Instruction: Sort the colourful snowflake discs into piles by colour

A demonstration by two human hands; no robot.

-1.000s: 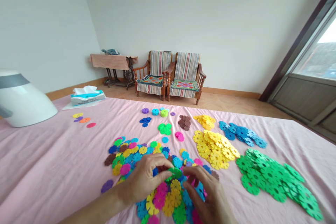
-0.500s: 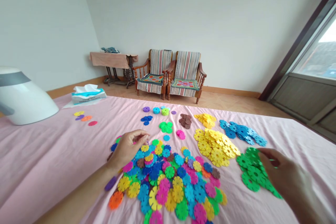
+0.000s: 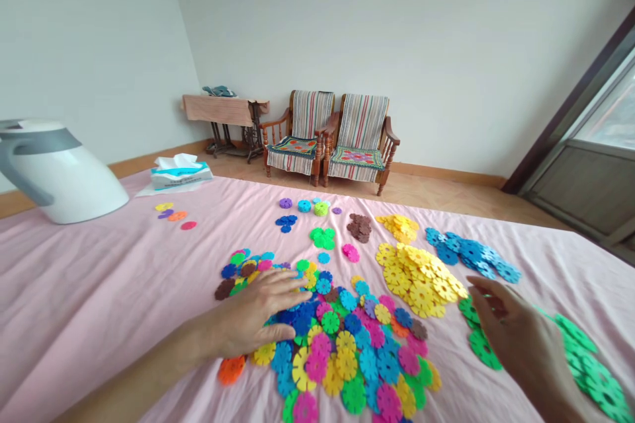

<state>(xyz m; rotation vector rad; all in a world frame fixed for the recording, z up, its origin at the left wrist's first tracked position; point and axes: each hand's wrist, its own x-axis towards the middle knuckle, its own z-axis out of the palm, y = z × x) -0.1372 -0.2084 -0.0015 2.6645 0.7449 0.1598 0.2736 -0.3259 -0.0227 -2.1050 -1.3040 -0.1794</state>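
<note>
My left hand [image 3: 262,312] reaches over the left part of a mixed pile of coloured, notched plastic discs [image 3: 347,363]. Its fingers are stretched out, and I see nothing held in it. Over the green discs [image 3: 483,349] on the right hovers my right hand [image 3: 526,334], its fingers bent and the thumb apart from them. No disc shows between those fingertips, though the palm side is hidden. More green discs [image 3: 590,363] lie spread to the right of that hand. A heap of yellow discs [image 3: 414,281] sits just left of it.
Blue discs [image 3: 471,256], brown discs [image 3: 359,228] and smaller colour groups lie farther back on the pink cloth [image 3: 163,284]. At the left stand a white and grey jug [image 3: 84,178] and a tissue box [image 3: 179,175]. Two wooden armchairs [image 3: 358,155] are beyond the table.
My left hand has lowered over the mixed pile, and its fingers have straightened. The green discs under my right hand are more spread out, some now farther right. The view has shifted slightly.
</note>
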